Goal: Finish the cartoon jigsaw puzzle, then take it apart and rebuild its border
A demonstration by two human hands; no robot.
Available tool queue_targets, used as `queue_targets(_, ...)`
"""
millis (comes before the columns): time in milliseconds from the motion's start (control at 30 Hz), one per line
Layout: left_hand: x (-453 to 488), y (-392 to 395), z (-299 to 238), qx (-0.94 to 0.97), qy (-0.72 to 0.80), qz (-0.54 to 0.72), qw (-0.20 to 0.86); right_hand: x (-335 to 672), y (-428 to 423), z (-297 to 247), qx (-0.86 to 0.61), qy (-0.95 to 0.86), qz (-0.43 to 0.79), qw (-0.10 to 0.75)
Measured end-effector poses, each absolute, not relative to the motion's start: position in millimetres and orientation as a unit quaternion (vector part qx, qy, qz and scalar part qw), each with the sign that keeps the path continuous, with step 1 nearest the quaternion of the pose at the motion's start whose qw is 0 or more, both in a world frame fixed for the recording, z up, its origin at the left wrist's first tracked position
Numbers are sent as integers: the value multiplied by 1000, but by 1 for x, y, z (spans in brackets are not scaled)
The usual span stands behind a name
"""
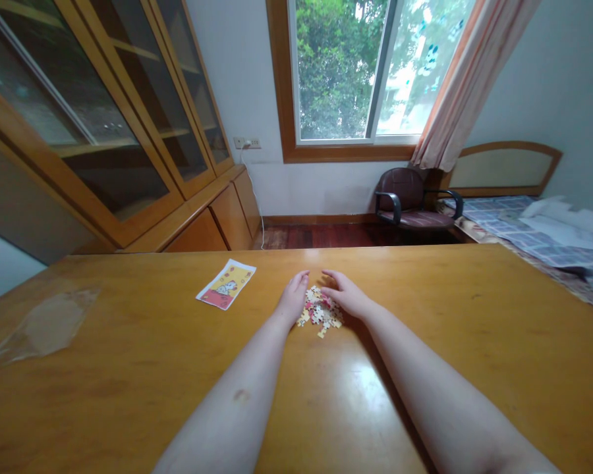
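A small heap of jigsaw puzzle pieces point(321, 315), white, yellow and pink, lies on the wooden table point(178, 382). My left hand point(293, 299) rests along the heap's left side, fingers stretched forward. On the right side is my right hand point(346, 293), its fingers apart and curved over the edge of the pieces. Neither hand grips a piece. Whether the fingertips touch the pieces I cannot tell. Left of the heap lies a picture card point(226, 284) in yellow and pink with a white cartoon figure.
A clear plastic bag point(49, 322) lies flat at the table's left. Beyond the table stand a glass-doored cabinet point(128, 118) on the left, an armchair point(408, 197) below the window point(340, 72), and a bed point(514, 217) on the right. A white cord point(255, 184) hangs from the wall socket.
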State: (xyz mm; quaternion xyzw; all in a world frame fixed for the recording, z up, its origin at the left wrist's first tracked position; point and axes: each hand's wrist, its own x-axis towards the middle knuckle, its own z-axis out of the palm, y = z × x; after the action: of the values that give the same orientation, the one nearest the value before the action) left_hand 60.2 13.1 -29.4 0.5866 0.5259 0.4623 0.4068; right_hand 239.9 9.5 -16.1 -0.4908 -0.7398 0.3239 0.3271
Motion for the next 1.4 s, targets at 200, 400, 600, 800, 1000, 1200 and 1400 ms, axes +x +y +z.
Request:
queue_targets(200, 65, 7, -30, 637, 497, 414, 418, 230, -8, -15, -412, -868, 236, 144)
queue_targets(400, 68, 1, -30, 700, 506, 367, 346, 218, -13, -17, -433, -872, 173, 148)
queue_targets(600, 69, 3, -35, 689, 516, 373, 346, 216, -14, -21, -425, -875, 166, 161)
queue_targets(800, 78, 1, -41, 677, 547, 378, 314, 203, -12, -34, -384, -896, 100, 199)
queue_targets(1000, 81, 1, -39, 688, 543, 381, 294, 197, -8, -33, -364, -902, 65, 225)
queue_targets(1200, 77, 3, -40, 669, 541, 407, 305, 200, -11, -24, -379, -868, 150, 282)
queue_targets(1400, 62, 19, -47, 522, 525, 509, 439, 215, 6, -37, -435, -652, 428, 450)
